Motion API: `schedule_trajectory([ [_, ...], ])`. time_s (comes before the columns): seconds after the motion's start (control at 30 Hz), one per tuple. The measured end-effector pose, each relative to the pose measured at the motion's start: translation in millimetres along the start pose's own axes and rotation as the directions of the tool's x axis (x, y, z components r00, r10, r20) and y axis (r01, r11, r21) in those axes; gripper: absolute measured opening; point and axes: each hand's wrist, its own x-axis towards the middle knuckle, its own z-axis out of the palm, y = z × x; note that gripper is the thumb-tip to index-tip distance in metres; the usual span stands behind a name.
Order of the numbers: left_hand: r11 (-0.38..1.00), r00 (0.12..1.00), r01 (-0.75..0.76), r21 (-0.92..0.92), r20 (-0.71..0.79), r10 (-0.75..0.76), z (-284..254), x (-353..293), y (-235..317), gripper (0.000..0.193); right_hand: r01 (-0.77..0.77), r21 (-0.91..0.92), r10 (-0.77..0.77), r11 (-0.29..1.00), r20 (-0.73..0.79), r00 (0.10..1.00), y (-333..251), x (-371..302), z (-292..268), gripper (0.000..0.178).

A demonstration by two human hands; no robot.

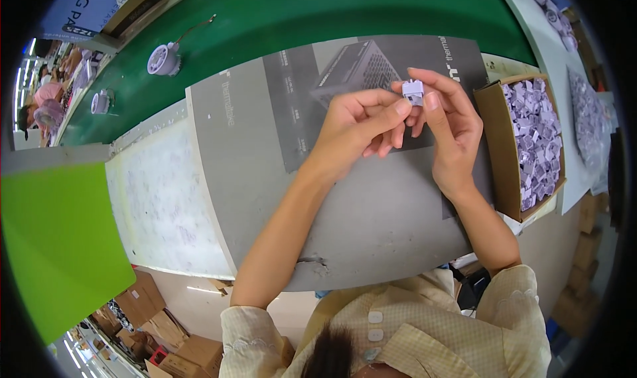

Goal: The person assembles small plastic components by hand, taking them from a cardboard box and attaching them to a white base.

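Observation:
A small whitish-lavender plastic piece [413,90], blocky with an opening in its lower side, is held up between my two hands. My left hand [358,122] is closed, its thumb and forefinger pinching the piece's left side. From the right, my right hand [456,129] grips the same piece between thumb and fingers, its fingertips partly hidden behind it. Both hands are above a grey printed cardboard sheet [371,212] on the table. Just right of my right hand stands an open cardboard box [499,159] full of similar small pieces [534,139].
On the green worktop [265,19] sit a round white part with a wire [164,59] and a smaller round part [101,102]. A whitish board [166,199] lies left of the sheet. Beyond the box is a plastic bag of parts [589,112]. Cartons [196,358] stand on the floor.

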Motion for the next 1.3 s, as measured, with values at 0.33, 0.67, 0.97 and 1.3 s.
schedule_trajectory([
  [0.33,0.997,1.0,0.011,-0.081,0.013,-0.01,-3,1,0,0.023,-0.031,-0.011,0.032,0.999,0.072,0.997,-1,3,-2,0.036],
  [0.67,0.994,0.997,-0.058,-0.093,0.054,0.064,5,-3,-1,0.022,0.06,0.033,-0.064,0.998,0.11,0.992,1,-1,-3,0.032],
  [0.97,0.977,0.989,-0.045,-0.207,0.126,0.072,-2,-5,-2,0.021,0.045,0.158,-0.065,0.986,0.124,0.99,-8,2,2,0.031],
  [1.3,0.987,0.992,-0.064,-0.147,0.102,0.08,0,-4,-5,0.026,0.114,0.153,-0.141,0.982,0.179,0.974,-2,0,1,0.026],
])
